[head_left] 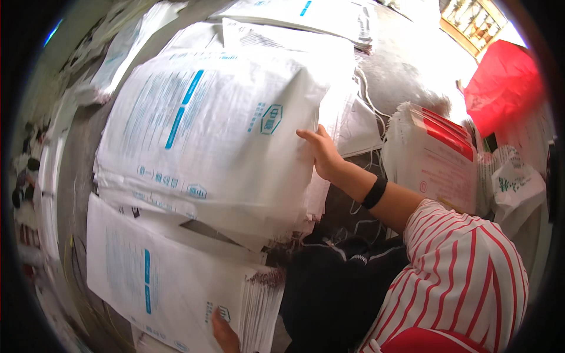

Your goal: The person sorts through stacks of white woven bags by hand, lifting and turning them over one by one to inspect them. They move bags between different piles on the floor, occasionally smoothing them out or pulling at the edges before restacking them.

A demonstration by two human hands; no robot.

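My right hand [323,153] grips the right edge of a large white woven sack [223,112] with blue print, which lies uppermost on a stack. This sack bulges and lifts near my hand; some of my fingers are hidden by it. Nearer to me lies a second stack, topped by a similar white sack [182,282]. At its lower right, my left hand [226,334] has one digit pressed on that sack's printed face, while the other fingers are out of sight. Layered sack edges [259,300] show just right of this hand.
More white sacks [282,12] lie at the far side. On the right stands a bundle of red-and-white sacks [432,156], with a red bag [500,85] behind it and a white plastic bag [518,182] beside it. Loose white string [372,100] hangs between stacks and bundle.
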